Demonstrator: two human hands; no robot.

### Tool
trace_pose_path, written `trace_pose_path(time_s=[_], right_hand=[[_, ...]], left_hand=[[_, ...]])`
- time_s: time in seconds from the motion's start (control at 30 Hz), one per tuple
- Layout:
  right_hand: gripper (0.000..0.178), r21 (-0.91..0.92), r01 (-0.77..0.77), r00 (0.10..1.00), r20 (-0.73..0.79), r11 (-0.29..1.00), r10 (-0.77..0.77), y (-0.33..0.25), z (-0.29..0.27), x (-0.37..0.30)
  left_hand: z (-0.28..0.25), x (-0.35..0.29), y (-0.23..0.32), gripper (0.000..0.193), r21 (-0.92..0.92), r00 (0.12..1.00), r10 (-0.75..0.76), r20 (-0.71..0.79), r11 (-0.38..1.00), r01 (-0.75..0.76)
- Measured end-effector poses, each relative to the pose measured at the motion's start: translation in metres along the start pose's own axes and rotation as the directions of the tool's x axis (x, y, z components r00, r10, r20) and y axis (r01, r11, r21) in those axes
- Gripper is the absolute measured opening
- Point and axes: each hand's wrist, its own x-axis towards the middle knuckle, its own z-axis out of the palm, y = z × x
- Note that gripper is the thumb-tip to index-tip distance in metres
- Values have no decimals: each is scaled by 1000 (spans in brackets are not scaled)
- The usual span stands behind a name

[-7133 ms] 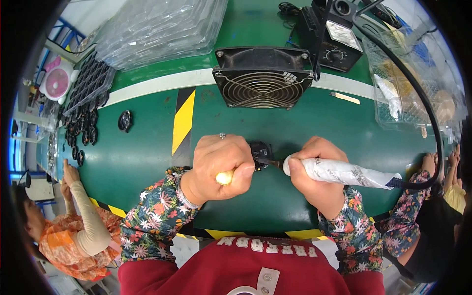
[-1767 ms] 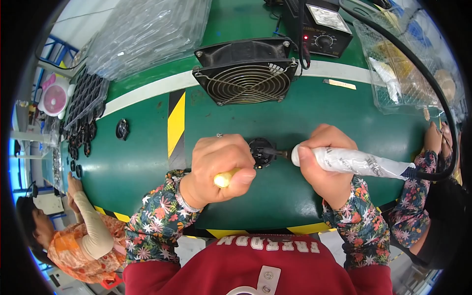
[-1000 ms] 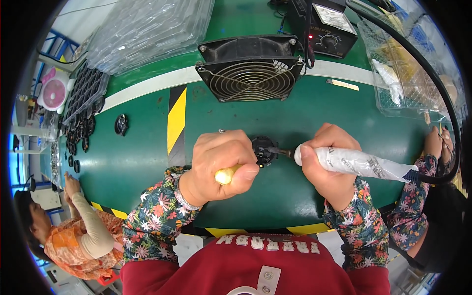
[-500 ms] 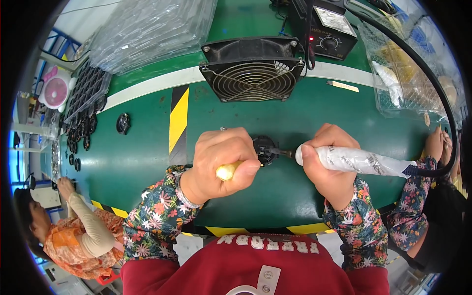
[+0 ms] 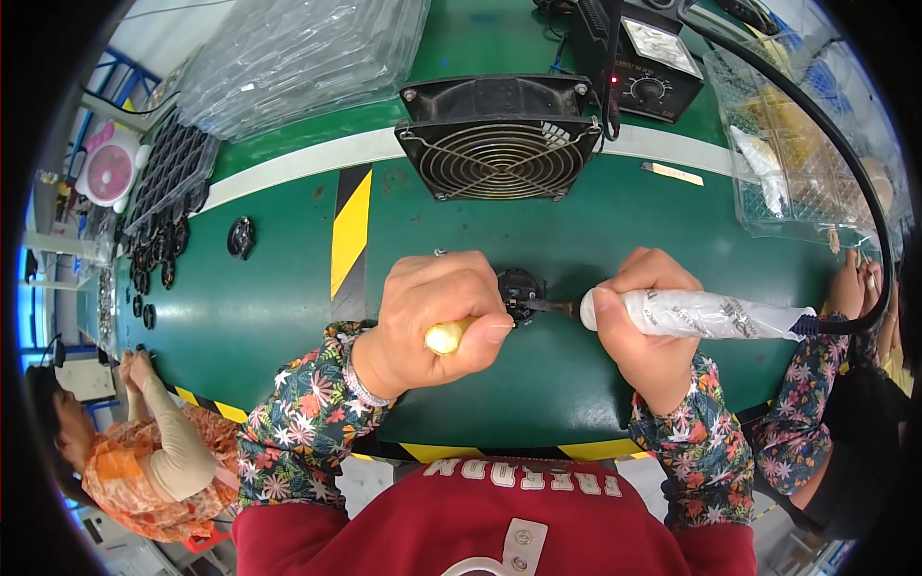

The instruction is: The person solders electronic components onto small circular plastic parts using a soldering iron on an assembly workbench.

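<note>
My right hand (image 5: 645,336) is closed round the handle of a soldering iron (image 5: 715,317), which is wrapped in printed white plastic. The iron's metal tip reaches left onto a small round black part (image 5: 520,288) lying on the green bench. My left hand (image 5: 437,312) is a fist beside that part, gripping a thin tool with a yellow, rounded end (image 5: 443,337) that pokes out towards me. The tool's working end is hidden behind my fingers. My left fist also covers the near-left edge of the black part.
A black fan (image 5: 499,144) stands straight ahead, with a black soldering station (image 5: 645,72) behind it. The iron's thick black cable (image 5: 869,192) arcs down the right. Clear plastic trays (image 5: 298,67) and black parts (image 5: 241,238) are on the left. Co-workers sit at both sides.
Both hands, the iron and the black part stay in nearly the same place; the view shifts slightly. The left co-worker's hands have come closer together.
</note>
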Motion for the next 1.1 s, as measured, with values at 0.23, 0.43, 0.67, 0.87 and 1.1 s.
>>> trace_pose_path(time_s=[0.23,0.43,0.67,0.87,1.1], right_hand=[[17,-46,7,1000,27,999,-6,-2,0,0],[18,-46,-10,1000,3,999,10,-2,1,-1],[16,-56,-31,999,38,998,33,-5,-1,-2],[16,-27,-26,1000,14,999,26,-1,2,-2],[15,27,-20,1000,-19,999,20,0,4,-3]], left_hand=[[-2,0,3,26,49,999,-26,37,998,25],[-2,0,1,24,51,999,-22,39,998,20],[-2,-1,1,25,46,999,-30,42,999,28],[-2,0,1,26,53,999,-29,29,998,27],[-2,0,1,25,25,999,-38,17,999,38]])
